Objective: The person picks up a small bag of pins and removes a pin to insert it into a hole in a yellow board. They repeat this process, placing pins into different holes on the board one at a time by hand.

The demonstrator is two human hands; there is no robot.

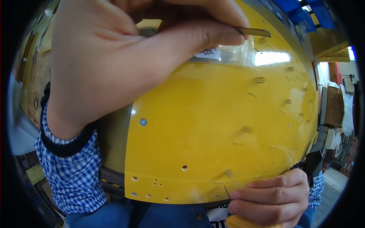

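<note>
Yellow panel [213, 125]; hands [114, 64] at opposite edges

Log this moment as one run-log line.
left hand: pinches thin brass rod | right hand: pinches thin metal pin | glossy yellow drilled panel: between hands

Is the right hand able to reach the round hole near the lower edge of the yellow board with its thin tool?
Probably yes. The right hand holds a thin tool at the yellow board's lower edge, and the round hole lies just to its left with nothing between them. The left hand is high above.
</note>
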